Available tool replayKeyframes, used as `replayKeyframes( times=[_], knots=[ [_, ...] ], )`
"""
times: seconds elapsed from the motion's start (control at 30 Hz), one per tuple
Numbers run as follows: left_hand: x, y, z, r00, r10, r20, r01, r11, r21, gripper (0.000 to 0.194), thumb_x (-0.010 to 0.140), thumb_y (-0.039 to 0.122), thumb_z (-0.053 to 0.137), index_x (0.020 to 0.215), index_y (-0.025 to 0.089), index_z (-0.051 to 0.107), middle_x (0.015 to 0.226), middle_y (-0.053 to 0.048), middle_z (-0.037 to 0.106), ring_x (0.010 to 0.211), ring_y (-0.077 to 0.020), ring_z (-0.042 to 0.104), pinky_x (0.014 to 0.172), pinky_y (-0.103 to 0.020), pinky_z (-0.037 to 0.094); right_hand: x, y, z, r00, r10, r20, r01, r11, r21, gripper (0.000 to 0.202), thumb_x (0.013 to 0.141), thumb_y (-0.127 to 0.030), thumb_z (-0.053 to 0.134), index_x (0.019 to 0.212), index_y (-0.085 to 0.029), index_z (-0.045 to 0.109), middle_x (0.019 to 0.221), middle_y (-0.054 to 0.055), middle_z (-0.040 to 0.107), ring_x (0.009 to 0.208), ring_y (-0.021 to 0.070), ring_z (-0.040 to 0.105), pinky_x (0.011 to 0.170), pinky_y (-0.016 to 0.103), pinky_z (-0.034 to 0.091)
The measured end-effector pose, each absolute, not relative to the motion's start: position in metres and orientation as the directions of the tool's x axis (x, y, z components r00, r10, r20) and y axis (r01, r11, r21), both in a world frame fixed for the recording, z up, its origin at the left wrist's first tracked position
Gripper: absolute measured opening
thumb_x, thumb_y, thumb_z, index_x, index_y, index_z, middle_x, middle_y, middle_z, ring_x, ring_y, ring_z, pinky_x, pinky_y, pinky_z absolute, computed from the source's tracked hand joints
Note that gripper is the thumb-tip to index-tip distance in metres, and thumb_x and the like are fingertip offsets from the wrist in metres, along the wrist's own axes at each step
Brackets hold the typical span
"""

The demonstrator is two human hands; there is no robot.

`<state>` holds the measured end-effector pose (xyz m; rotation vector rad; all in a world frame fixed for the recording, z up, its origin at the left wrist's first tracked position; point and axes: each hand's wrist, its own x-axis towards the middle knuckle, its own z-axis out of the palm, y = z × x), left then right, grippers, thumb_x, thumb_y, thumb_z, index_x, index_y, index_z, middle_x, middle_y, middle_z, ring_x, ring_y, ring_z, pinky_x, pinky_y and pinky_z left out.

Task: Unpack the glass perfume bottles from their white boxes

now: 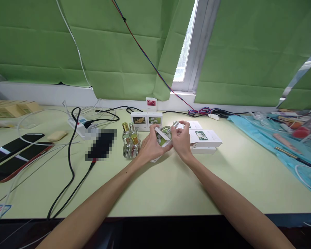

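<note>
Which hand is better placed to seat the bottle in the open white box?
Probably the right hand: its fingers pinch the silver-capped bottle at the box mouth, while the left hand is occupied gripping the white box.

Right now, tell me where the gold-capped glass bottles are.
In the head view, the glass bottles stand clustered on the table just left of the left hand, beside the pixelated dark phone.

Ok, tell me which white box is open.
The box in both hands: left hand, right hand. Its flap is up; the others are closed.
</note>
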<state>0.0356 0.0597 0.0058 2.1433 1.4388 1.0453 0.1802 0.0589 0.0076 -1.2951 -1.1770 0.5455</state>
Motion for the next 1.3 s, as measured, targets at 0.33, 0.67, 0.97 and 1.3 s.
replayKeyframes(
  times=[0.33,0.67,0.97,1.3],
  knots=[
    [0.0372,0.0568,0.007,0.202,0.904,0.377,0.617,-0.416,0.668,0.083,0.073,0.056,0.078,0.136,0.028,0.032,0.1,-0.004,0.07,0.08,-0.0245,0.069,0.065,-0.033,0.049,0.1817,0.0588,0.0079,0.352,0.875,0.333,0.286,0.238,-0.928,0.038,0.092,-0.043,0.054,0.123,-0.024,0.042,0.068,-0.005,0.061,0.07,0.0226,0.066,0.07,0.034,0.046],
    [0.0375,0.0587,0.005,0.196,0.904,0.379,0.613,-0.415,0.673,0.083,0.073,0.056,0.079,0.136,0.028,0.033,0.1,-0.004,0.071,0.08,-0.0243,0.069,0.065,-0.033,0.049,0.1824,0.0597,0.0091,0.344,0.883,0.318,0.31,0.213,-0.927,0.043,0.091,-0.044,0.054,0.128,-0.023,0.044,0.07,-0.003,0.064,0.071,0.0237,0.066,0.071,0.035,0.047],
    [0.0384,0.0577,0.0051,0.188,0.906,0.38,0.615,-0.41,0.673,0.082,0.072,0.055,0.08,0.134,0.028,0.033,0.103,-0.004,0.07,0.083,-0.0246,0.069,0.067,-0.033,0.05,0.1841,0.0589,0.011,0.304,0.897,0.32,0.364,0.201,-0.909,0.05,0.093,-0.042,0.05,0.139,-0.02,0.048,0.08,0.002,0.069,0.078,0.0237,0.067,0.078,0.036,0.048],
    [0.039,0.0565,0.0057,0.182,0.91,0.372,0.619,-0.4,0.676,0.081,0.072,0.053,0.08,0.134,0.029,0.034,0.104,-0.004,0.07,0.081,-0.023,0.068,0.067,-0.032,0.048,0.1843,0.062,0.0096,0.263,0.904,0.337,0.414,0.21,-0.886,0.047,0.094,-0.04,0.047,0.136,-0.02,0.055,0.094,0.007,0.073,0.089,0.0241,0.068,0.084,0.036,0.049]
  ],
)
